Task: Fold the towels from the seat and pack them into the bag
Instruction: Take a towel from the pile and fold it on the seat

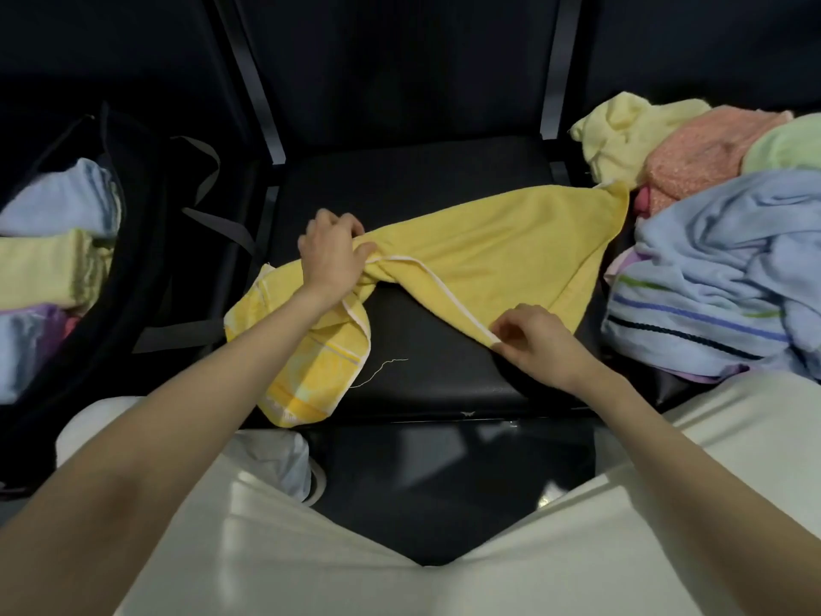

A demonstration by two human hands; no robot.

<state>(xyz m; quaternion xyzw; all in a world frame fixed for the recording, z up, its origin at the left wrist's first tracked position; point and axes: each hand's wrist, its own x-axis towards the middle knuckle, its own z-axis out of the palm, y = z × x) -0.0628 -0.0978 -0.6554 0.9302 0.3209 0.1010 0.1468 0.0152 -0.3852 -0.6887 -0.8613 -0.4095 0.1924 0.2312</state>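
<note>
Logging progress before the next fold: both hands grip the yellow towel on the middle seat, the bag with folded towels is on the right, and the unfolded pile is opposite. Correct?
One slip: the head view shows the bag on the left and the unfolded pile on the right. Both the left hand and right hand do grip the yellow towel.

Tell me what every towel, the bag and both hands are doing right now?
yellow towel: unfolded, twisted, lying on the seat.
left hand: grips the bunched middle of the yellow towel.
right hand: pinches its white edge.
bag: open, folded towels inside.
towel pile: crumpled, unfolded, to the right.
</note>
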